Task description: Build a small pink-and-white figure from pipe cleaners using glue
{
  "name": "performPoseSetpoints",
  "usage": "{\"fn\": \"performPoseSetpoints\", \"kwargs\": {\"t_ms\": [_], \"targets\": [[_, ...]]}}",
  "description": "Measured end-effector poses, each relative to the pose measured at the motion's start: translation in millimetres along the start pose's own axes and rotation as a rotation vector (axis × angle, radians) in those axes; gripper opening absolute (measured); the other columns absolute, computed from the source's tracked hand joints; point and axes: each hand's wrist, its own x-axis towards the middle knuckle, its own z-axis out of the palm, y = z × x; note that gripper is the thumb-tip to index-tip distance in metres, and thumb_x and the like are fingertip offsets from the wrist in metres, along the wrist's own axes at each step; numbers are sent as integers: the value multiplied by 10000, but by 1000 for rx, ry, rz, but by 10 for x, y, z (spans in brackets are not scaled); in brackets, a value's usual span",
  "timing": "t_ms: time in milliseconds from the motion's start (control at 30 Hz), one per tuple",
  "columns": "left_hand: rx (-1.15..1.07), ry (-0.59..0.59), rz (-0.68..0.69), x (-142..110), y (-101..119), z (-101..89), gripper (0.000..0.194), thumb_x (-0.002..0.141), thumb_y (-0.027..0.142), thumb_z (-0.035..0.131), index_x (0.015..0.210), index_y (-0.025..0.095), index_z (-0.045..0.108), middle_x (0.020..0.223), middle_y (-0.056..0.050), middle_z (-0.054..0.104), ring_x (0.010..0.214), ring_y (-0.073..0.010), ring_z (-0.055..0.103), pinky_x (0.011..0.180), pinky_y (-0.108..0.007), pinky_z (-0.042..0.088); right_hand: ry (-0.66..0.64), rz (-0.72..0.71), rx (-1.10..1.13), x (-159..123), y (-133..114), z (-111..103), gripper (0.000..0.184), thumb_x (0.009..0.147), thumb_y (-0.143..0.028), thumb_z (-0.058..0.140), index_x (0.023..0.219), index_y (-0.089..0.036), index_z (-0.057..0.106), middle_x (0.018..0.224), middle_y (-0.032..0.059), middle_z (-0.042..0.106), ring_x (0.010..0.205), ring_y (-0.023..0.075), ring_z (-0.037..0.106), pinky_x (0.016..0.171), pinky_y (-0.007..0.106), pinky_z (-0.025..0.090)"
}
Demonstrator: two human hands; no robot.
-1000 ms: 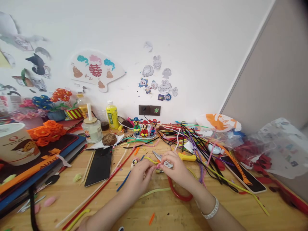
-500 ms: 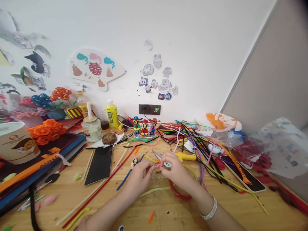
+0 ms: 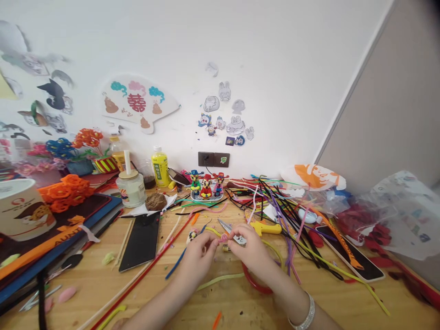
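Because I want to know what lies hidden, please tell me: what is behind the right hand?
Behind the right hand, a pointed metal blade, a yellow handle and a red loop show partly. Whether they join is covered.

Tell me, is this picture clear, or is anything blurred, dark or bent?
All in the head view: white wall brightly lit, picture's upper-right corner dark; paper cup seemingly stretched near the left edge; plastic bag at right soft; pink piece between left hand and right hand lacking fine detail.
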Motion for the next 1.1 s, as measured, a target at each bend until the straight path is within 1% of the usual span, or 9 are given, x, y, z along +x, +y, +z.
{"fn": "performPoseSetpoints", "kwargs": {"t_ms": [200, 300, 367, 500, 567, 733, 867, 933, 1100], "targets": [[-64, -56, 10, 25, -5, -26, 286, 796, 365, 374, 630, 172, 503, 588, 4, 492, 596, -153, 466, 567, -243, 377, -37, -8, -34, 20, 22, -13, 91, 738, -191, 538, 695, -180, 617, 766, 25, 608, 820, 175, 535, 772, 287, 386], [101, -11, 47, 76, -52, -116, 278, 820, 349, 353, 700, 168, 527, 659, -22, 535, 651, -171, 495, 612, -263, 384, -110, -55, -260, -6, 78, 11, 84, 726, -197, 564, 783, -180, 623, 846, 48, 612, 879, 207, 512, 788, 313, 384], [255, 36, 54, 132, -109, -207, 278, 833, 343, 343, 708, 174, 525, 666, -25, 537, 663, -178, 502, 625, -272, 380, -207, -91, -463, -23, 106, 32, 163, 691, -185, 602, 850, -167, 630, 914, 80, 613, 927, 246, 491, 817, 354, 376], [439, 54, -24, 233, -232, -342, 263, 843, 296, 323, 692, 188, 509, 678, -25, 538, 643, -172, 509, 592, -258, 375, -369, -101, -691, -25, 113, 102, 140, 729, -136, 557, 835, -132, 647, 905, 121, 629, 962, 278, 490, 836, 395, 371], [470, 50, -65, 259, -284, -363, 255, 844, 259, 317, 699, 188, 514, 732, -40, 563, 666, -168, 524, 604, -252, 380, -372, -113, -682, -16, 106, 135, 128, 754, -143, 533, 819, -139, 643, 897, 114, 635, 963, 270, 500, 828, 387, 380], [461, -7, -129, 296, -370, -383, 241, 859, 251, 298, 805, 185, 524, 743, -44, 589, 709, -174, 550, 640, -255, 380, -223, -67, -520, -23, 91, 160, 232, 750, -90, 486, 947, -155, 590, 898, 84, 634, 844, 225, 566, 724, 323, 429], [460, -98, -90, 299, -354, -386, 203, 834, 254, 356, 737, 206, 527, 671, -11, 553, 654, -163, 535, 589, -227, 359, -135, -88, -362, -65, 78, 169, 351, 787, -88, 416, 1101, -208, 517, 943, 64, 630, 844, 205, 585, 705, 300, 438], [461, -121, -79, 283, -335, -362, 182, 818, 239, 382, 710, 213, 526, 669, -3, 533, 625, -153, 524, 575, -220, 352, -97, -79, -310, -84, 70, 183, 332, 800, -114, 407, 1098, -209, 518, 968, 70, 626, 862, 207, 583, 722, 307, 440], [258, -48, 82, 247, -355, -261, 241, 844, 271, 327, 677, 198, 484, 755, -23, 502, 695, -161, 501, 650, -254, 393, -82, -27, -188, -101, 63, 220, 264, 826, -175, 397, 1038, -168, 554, 967, 90, 628, 899, 218, 573, 781, 333, 438]]}}
